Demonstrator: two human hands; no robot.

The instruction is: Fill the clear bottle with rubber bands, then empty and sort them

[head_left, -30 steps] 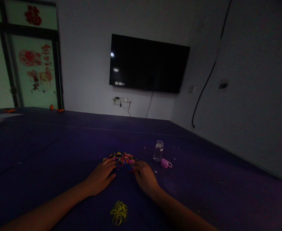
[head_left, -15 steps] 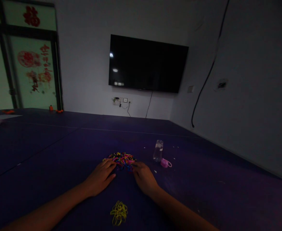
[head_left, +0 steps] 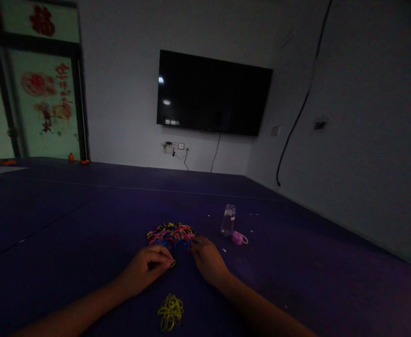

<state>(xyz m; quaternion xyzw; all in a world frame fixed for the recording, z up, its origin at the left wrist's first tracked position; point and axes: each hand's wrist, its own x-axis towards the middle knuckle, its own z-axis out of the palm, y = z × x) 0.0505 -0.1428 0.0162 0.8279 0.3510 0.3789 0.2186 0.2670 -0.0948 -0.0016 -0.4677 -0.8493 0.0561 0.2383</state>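
A heap of small multicoloured rubber bands (head_left: 172, 233) lies on the dark purple surface. My left hand (head_left: 145, 267) is just in front of the heap, its thumb and fingertips pinched on a yellow rubber band (head_left: 173, 263), part of which shows past the fingertips. My right hand (head_left: 208, 261) rests against the heap's right edge, fingers bent over and thumb a little apart; no band shows clearly in it. Closer to me, between my forearms, sits a loose small pile of yellow rubber bands (head_left: 170, 312).
Right of the heap stands a clear bottle (head_left: 228, 221), its pink cap (head_left: 238, 238) with a loop lying beside it. Small white scraps (head_left: 224, 250) are scattered near them. A wide purple surface (head_left: 86, 206) reaches to the wall, where a dark television (head_left: 214, 93) hangs.
My left hand has drawn back from the heap towards me and now pinches a yellow rubber band. My right hand has stayed almost in place at the heap's edge.
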